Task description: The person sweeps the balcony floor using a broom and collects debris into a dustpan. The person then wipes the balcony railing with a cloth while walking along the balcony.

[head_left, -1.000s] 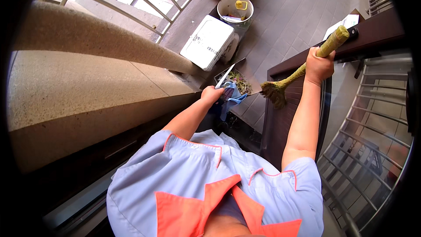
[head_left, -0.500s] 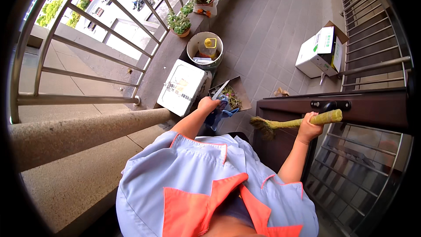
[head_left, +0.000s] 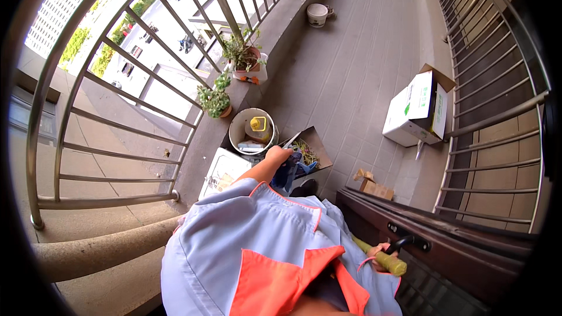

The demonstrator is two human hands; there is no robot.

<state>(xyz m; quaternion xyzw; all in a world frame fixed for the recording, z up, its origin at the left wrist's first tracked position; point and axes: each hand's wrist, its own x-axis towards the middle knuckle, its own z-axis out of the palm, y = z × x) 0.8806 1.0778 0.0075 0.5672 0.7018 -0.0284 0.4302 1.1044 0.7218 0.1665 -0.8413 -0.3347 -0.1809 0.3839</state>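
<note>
My left hand (head_left: pixel 279 155) is closed at the near edge of a dustpan (head_left: pixel 319 140), beside a pale grey strip along its side. Green and brown plant scraps (head_left: pixel 309 151) lie in the pan. A crumpled blue cloth or bag (head_left: pixel 287 171) hangs under that hand; whether the fingers pinch it too is hard to see. My right hand (head_left: pixel 379 253) is wrapped round the yellow-green handle of a broom (head_left: pixel 393 264), right beside the black door handle (head_left: pixel 403 242). My shirt and the door hide the broom's bristles.
A dark door (head_left: pixel 433 228) stands at the right. Left are a bucket (head_left: pixel 234 131) with a yellow-capped bottle, a white box (head_left: pixel 225 169), potted plants (head_left: pixel 244 58) and a metal railing (head_left: pixel 126 181). Further off are a white carton (head_left: pixel 407 111), cardboard scraps (head_left: pixel 374 188) and a white pot (head_left: pixel 317 15).
My view has shifted further along the walkway. My right hand has drawn the broom back and down, close to my side. The left hand keeps its hold by the dustpan.
</note>
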